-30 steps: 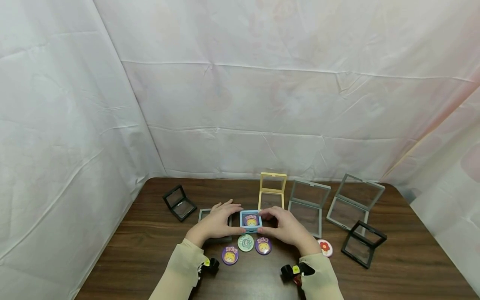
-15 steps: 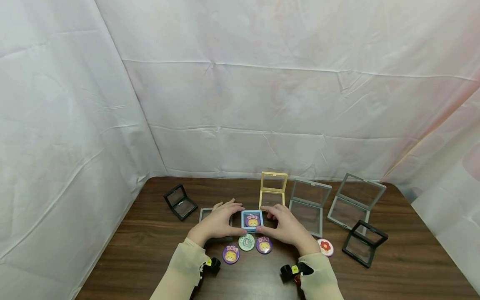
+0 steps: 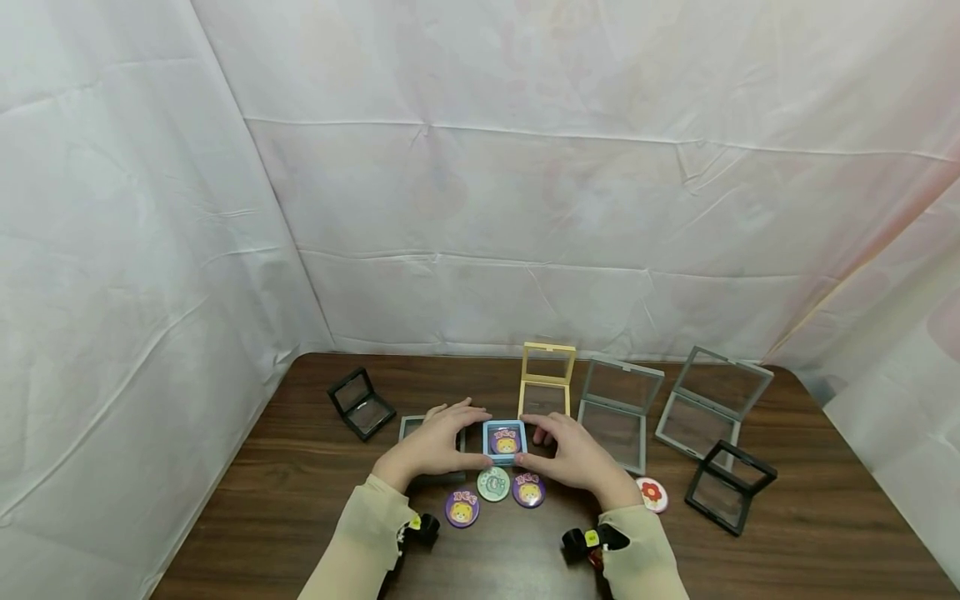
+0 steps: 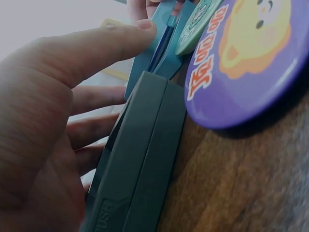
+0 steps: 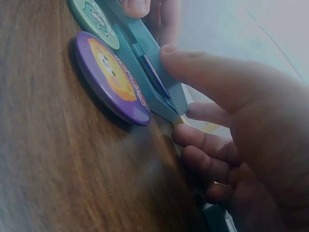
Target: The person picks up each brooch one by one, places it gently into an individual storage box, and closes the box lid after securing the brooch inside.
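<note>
A small light-blue display case [image 3: 505,422] with a clear window lies in the middle, a purple bear badge [image 3: 506,442] inside it. In both wrist views a gap shows along the front between lid and base. My left hand [image 3: 433,443] pinches the case's left side, thumb at the front edge and index finger at the back corner. My right hand [image 3: 567,452] pinches the right side the same way, its other fingers curled behind. A green badge [image 3: 492,483] and a second purple bear badge [image 3: 528,490] lie right before the case.
Under my left hand sits a grey case [image 4: 140,150], partly hidden. A third purple badge [image 3: 462,508] lies in front. Open cases stand around: black [image 3: 362,406], yellow [image 3: 546,381], grey [image 3: 615,408], another grey [image 3: 708,408], another black [image 3: 727,487]. A flower badge [image 3: 651,495] lies right.
The blue case's lid has come down a little towards its base, its front edge now lower. Both hands keep their places at its sides; the right index finger has shifted slightly.
</note>
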`<state>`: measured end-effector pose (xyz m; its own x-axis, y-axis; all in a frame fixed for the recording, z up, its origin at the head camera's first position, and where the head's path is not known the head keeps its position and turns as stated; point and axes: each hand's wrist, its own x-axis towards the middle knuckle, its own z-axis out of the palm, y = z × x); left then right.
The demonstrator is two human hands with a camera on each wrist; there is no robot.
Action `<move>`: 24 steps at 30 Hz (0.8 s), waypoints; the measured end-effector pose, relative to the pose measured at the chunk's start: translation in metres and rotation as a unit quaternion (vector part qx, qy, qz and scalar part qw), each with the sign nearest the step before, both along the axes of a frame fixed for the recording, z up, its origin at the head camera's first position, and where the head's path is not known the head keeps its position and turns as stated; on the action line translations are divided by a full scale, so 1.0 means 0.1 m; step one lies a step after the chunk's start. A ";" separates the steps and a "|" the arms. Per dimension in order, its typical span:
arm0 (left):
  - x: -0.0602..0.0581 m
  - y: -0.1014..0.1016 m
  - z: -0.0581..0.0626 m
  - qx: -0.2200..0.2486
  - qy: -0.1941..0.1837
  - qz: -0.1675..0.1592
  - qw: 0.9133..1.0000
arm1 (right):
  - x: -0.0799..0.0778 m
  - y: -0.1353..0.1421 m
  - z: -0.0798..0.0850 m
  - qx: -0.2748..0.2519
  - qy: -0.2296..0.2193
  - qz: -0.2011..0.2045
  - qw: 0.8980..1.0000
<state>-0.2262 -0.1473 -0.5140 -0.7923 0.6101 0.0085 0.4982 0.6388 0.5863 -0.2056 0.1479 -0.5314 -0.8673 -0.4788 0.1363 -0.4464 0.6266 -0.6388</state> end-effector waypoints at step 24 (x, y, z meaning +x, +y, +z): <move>-0.03 0.00 -0.04 -0.009 0.001 0.000 1.000 | -0.03 0.02 0.00 -0.005 -0.014 0.006 1.000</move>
<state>-0.2290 -0.1476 -0.5176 -0.7925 0.6099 -0.0020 0.4986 0.6498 0.5736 -0.2086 0.1499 -0.5309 -0.8654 -0.4872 0.1174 -0.4354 0.6149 -0.6575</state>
